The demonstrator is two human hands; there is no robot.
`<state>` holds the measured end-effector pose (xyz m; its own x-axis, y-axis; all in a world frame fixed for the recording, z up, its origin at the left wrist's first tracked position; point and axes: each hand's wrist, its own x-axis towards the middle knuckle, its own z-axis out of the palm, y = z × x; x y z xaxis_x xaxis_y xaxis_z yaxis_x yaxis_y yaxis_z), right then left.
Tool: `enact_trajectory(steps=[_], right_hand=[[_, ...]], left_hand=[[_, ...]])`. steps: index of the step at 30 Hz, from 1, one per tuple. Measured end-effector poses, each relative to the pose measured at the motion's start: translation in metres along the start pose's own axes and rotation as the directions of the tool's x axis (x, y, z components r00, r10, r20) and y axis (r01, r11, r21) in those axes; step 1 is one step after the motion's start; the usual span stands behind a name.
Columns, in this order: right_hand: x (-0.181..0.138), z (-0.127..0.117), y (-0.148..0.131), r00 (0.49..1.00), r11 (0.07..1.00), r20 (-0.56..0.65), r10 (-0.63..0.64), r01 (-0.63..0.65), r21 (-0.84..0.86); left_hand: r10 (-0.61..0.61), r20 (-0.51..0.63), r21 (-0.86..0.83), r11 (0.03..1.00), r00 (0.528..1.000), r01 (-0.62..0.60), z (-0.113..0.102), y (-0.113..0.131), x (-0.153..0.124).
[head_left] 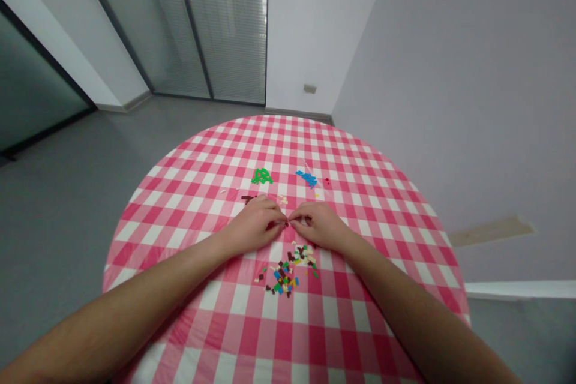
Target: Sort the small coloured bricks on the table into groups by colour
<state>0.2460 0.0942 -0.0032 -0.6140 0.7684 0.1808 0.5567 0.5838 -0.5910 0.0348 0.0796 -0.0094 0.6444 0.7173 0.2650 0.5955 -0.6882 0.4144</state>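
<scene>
My left hand (255, 223) and my right hand (318, 225) rest on the round table with its red and white checked cloth (288, 336). Their fingertips meet in the middle, pinched together on something tiny that I cannot make out. Just below the hands lies a mixed pile of small coloured bricks (288, 270). Beyond the hands sit a green brick group (261, 177), a blue brick group (307, 178), a few brown bricks (248, 198) and a few cream bricks (282, 199).
The table's far edge curves towards a white wall corner. Grey floor lies to the left, with glass doors and blinds (211, 24) behind it. A small red piece (327, 180) lies beside the blue group.
</scene>
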Motion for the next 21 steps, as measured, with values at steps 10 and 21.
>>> enact_trajectory(steps=[10,21], right_hand=[[0.002,0.0,0.001,0.997,0.997,-0.027,0.071,-0.072,-0.009],[-0.01,-0.013,-0.019,0.933,0.988,0.337,-0.125,0.087,0.127]], left_hand=[[0.009,-0.001,0.022,1.0,1.0,-0.009,0.007,0.006,0.003],[-0.075,0.056,-0.097,0.992,0.996,0.081,-0.031,-0.01,-0.007]])
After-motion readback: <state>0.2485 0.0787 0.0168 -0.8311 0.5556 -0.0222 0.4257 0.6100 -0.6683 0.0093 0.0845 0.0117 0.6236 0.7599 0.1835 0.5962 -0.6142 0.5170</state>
